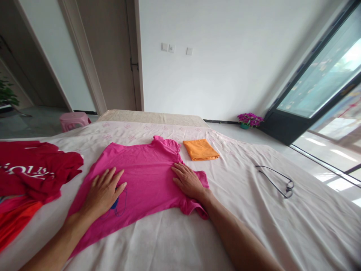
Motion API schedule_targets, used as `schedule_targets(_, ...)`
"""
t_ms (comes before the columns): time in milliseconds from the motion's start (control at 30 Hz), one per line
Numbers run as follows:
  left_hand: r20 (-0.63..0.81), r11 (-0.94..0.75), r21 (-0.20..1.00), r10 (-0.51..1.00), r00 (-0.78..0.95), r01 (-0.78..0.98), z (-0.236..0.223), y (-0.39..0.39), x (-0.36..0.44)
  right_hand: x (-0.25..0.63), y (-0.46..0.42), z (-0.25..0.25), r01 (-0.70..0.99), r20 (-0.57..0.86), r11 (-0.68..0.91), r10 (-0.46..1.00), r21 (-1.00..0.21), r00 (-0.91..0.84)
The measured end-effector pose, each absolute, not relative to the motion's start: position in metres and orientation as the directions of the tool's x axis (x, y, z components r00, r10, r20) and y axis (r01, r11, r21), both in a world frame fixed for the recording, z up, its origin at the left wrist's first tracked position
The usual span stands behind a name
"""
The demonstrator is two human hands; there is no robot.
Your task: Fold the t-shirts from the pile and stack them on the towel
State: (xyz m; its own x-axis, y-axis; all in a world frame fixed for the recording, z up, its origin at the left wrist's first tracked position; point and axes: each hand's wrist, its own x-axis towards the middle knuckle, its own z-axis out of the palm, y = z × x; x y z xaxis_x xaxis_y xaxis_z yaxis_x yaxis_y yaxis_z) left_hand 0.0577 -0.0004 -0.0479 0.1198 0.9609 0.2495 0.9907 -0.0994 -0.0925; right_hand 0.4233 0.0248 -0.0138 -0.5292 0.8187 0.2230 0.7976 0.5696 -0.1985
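A bright pink T-shirt (146,177) lies spread flat on the bed (197,233), with a blue print near its lower part. My left hand (103,192) rests flat on the shirt's lower left area, fingers spread, holding nothing. My right hand (188,181) lies flat on the shirt near its right sleeve, fingers stretched out. A folded orange cloth (200,149) sits just beyond the shirt's far right corner.
A red shirt with white lettering (34,171) lies in a heap at the left, over red-orange cloth (14,222). A black clothes hanger (278,180) lies on the sheet at the right. A pink stool (73,119) and potted purple flowers (249,119) stand on the floor.
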Motion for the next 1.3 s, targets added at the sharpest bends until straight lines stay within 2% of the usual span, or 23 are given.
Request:
schedule_targets(267, 0.246, -0.098, -0.115, 0.961, 0.124, 0.988, -0.048, 0.000, 0.058, 0.423, 0.026, -0.016, 0.796, 0.230, 0.571, 0.817, -0.199, -0.529)
schedule_targets(1100, 0.251, -0.143, 0.013, 0.958, 0.135, 0.990, -0.062, 0.002, 0.056, 0.424, 0.025, -0.015, 0.798, 0.231, 0.573, 0.815, -0.186, -0.531)
schedule_targets(1200, 0.219, -0.229, 0.062, 0.953, 0.211, 0.971, -0.061, 0.008, 0.047, 0.424, 0.025, -0.020, 0.802, 0.217, 0.573, 0.815, -0.169, -0.537)
schedule_targets(1300, 0.191, -0.370, 0.200, 0.923, 0.334, 0.907, -0.052, 0.024, 0.033, 0.424, 0.024, -0.019, 0.806, 0.191, 0.574, 0.816, -0.145, -0.546)
